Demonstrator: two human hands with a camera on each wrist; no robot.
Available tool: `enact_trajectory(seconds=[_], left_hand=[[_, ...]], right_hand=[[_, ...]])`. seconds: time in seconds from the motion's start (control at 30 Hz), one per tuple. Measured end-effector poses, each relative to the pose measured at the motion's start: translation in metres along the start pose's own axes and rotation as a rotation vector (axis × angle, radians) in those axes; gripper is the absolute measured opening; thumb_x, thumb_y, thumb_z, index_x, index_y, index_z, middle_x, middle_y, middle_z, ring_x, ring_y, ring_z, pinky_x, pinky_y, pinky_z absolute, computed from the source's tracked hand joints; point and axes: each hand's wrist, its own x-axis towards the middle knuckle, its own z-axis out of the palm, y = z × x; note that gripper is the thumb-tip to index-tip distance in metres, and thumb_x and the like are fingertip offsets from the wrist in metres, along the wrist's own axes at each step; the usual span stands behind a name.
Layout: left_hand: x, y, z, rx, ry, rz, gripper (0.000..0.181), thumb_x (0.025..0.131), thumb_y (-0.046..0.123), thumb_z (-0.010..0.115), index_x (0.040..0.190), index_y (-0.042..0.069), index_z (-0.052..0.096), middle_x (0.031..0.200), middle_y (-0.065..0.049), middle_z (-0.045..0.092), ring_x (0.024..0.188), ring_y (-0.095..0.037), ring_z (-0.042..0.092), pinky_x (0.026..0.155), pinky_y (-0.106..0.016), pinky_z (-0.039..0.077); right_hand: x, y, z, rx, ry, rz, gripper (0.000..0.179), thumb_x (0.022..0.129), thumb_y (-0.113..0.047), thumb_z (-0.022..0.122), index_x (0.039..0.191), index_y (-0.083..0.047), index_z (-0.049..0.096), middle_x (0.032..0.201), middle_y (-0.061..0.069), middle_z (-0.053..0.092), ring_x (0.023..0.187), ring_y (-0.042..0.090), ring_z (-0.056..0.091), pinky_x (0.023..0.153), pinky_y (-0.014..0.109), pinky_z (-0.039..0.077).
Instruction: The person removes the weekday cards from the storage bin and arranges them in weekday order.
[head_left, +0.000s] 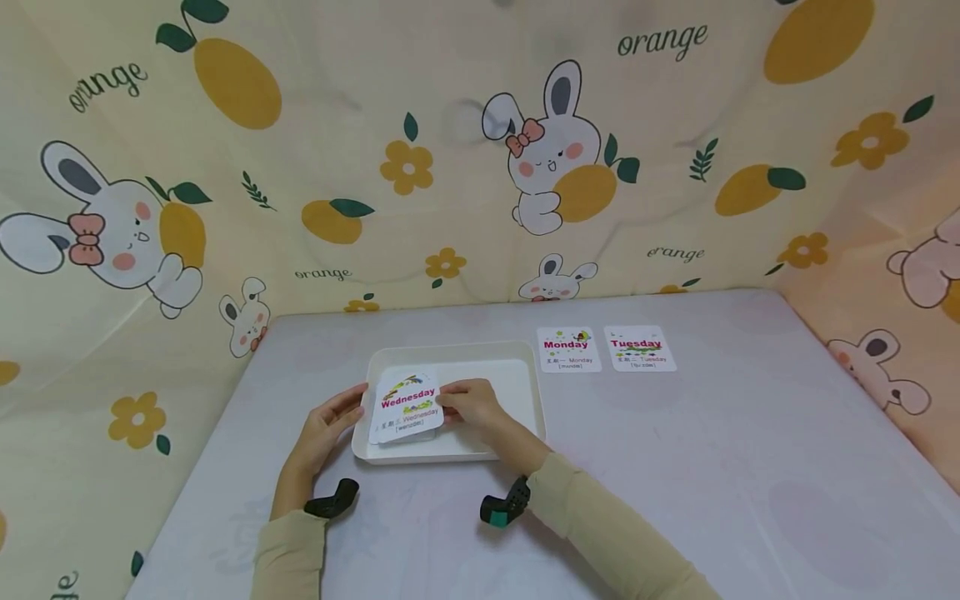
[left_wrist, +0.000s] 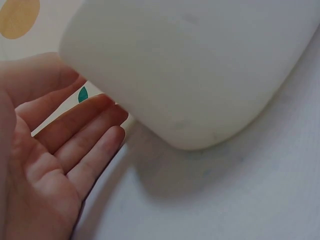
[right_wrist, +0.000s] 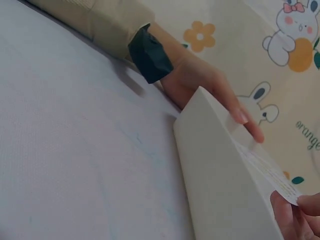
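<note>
One right hand [head_left: 476,404] pinching Wednesday card [head_left: 407,410], left hand [head_left: 325,428] loosely extended at white tray [head_left: 516,387].

Item count, one total partly hidden

White rounded-corner cards, coloured print: 2 near the far edge of the white table [head_left: 750,500], Monday card [head_left: 569,350] and Tuesday card [head_left: 641,348]. 1 Wednesday card [head_left: 407,407] over the left end of the white rectangular tray [head_left: 519,387]; at least 1 lower card [head_left: 422,436] under it, exact number hidden. Trays: 1. Bare hands: 2, left hand [head_left: 322,432], right hand [head_left: 476,404]. Black wrist devices [head_left: 333,500]: 2.
</note>
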Motion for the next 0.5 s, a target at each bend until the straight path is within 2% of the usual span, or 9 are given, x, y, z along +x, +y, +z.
enact_trajectory(seconds=[0.37,0.5], left_hand=[[0.001,-0.002,0.000,-0.011,-0.012,0.017,0.056,0.093,0.026,0.063,0.141,0.002,0.045,0.122,0.028,0.055,0.111,0.018,0.052,0.093,-0.002,0.043],[0.000,-0.001,0.000,0.004,-0.007,0.009,0.056,0.093,0.027,0.063,0.141,0.003,0.046,0.128,0.023,0.055,0.111,0.019,0.052,0.093,-0.002,0.042]], right_hand=[[-0.008,-0.005,-0.011,0.037,0.001,-0.005,0.025,0.088,-0.005,0.065,0.111,0.005,0.067,0.102,0.021,0.073,0.062,0.006,0.062,0.058,0.018,0.056],[-0.011,-0.006,-0.014,0.045,0.004,-0.017,0.025,0.088,-0.005,0.065,0.110,0.006,0.067,0.102,0.020,0.073,0.063,0.007,0.061,0.062,0.020,0.058]])
